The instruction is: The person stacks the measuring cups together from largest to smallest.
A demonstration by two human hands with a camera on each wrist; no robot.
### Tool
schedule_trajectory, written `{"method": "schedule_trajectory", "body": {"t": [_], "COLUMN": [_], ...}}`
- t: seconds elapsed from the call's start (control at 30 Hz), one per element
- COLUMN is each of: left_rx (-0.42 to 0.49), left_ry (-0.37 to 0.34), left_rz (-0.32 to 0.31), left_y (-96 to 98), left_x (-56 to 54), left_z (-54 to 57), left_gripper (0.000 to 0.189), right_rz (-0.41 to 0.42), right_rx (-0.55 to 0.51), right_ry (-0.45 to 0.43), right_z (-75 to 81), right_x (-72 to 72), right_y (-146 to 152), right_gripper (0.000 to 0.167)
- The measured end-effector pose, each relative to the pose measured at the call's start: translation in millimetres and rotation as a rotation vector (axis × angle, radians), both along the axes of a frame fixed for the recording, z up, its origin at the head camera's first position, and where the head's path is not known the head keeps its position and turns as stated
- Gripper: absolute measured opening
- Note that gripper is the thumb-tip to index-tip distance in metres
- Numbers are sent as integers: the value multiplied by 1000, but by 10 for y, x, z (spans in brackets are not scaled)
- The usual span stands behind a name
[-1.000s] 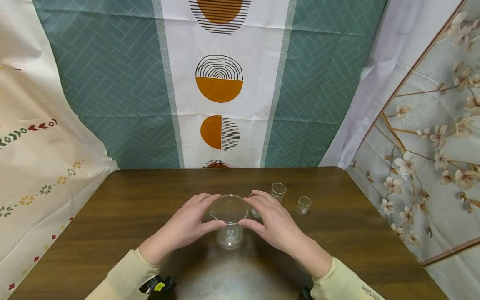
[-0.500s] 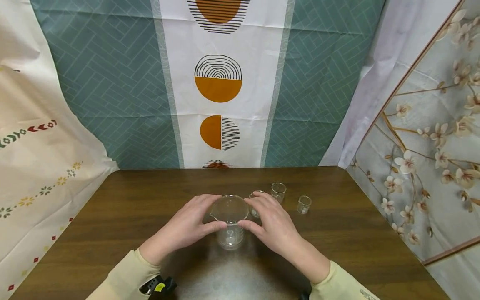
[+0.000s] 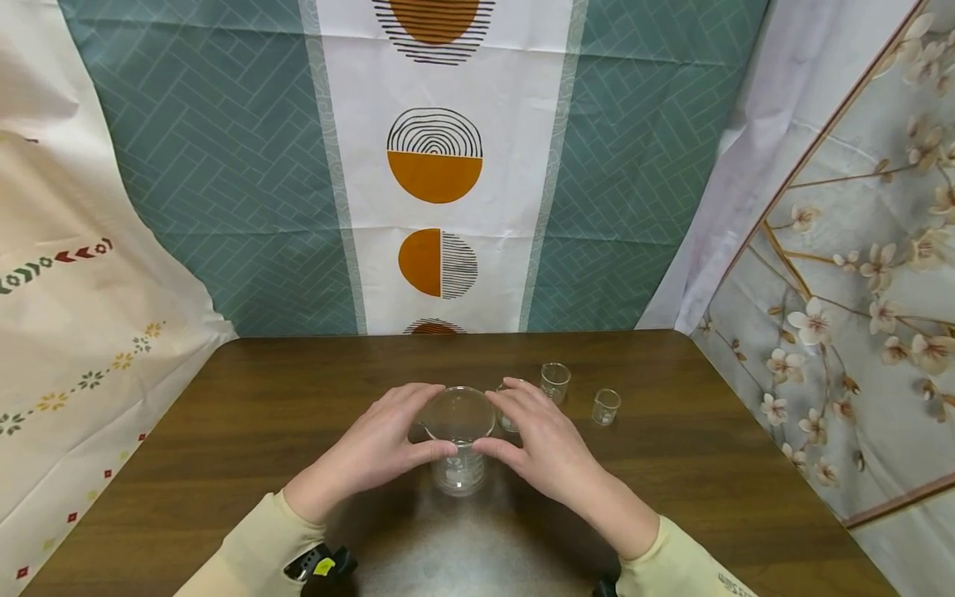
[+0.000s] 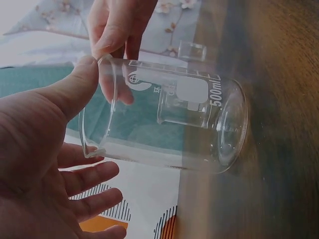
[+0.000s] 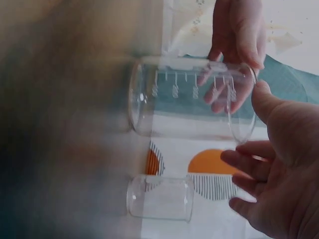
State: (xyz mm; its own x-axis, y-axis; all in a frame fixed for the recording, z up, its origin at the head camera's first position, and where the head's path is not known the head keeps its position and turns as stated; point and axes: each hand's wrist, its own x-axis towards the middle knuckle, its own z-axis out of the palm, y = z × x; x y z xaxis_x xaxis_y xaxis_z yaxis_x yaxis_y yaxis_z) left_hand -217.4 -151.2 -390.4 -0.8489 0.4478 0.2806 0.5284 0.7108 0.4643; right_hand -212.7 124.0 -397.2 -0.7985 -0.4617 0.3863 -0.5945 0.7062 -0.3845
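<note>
A large clear glass beaker (image 3: 458, 473) stands upright on the table in front of me; the left wrist view shows its 500 ml mark. My left hand (image 3: 380, 435) holds the rim from the left, thumb on the near side and index finger on the far side, the other fingers spread loosely. From the right, my right hand (image 3: 540, 439) holds the same rim between thumb and index finger. Just behind the right hand is a smaller beaker (image 3: 509, 424), partly hidden. The right wrist view shows a smaller beaker (image 5: 160, 199) beside the large one.
Two more small beakers stand farther right on the brown wooden table (image 3: 224, 431): one toward the back (image 3: 555, 381) and a smaller beaker (image 3: 606, 406) at the right. Patterned cloths hang behind the table and along both sides.
My left hand has shifted slightly to the right along the rim, its thumb now closer to the right thumb. The right hand and the small beakers stay nearly as they were.
</note>
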Motion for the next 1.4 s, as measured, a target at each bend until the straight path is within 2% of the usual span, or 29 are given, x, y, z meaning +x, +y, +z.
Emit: {"method": "schedule_trajectory", "body": {"t": [0.2, 0.6, 0.9, 1.4], "left_rx": [6, 29, 40, 31], "left_ry": [-19, -39, -45, -19], "left_rz": [-6, 11, 2, 10], "left_y": [10, 75, 91, 82], "left_x": [-7, -2, -5, -28], "left_z": [9, -45, -49, -53], "left_gripper": [88, 89, 90, 88], "right_rz": [37, -19, -12, 4], "right_rx": [-17, -10, 1, 18], "right_ry": [-30, 18, 30, -5], "right_z": [11, -4, 14, 65], "right_x": [-38, -3, 29, 38], "right_y": [47, -27, -18, 19], "right_gripper": [69, 68, 67, 66]}}
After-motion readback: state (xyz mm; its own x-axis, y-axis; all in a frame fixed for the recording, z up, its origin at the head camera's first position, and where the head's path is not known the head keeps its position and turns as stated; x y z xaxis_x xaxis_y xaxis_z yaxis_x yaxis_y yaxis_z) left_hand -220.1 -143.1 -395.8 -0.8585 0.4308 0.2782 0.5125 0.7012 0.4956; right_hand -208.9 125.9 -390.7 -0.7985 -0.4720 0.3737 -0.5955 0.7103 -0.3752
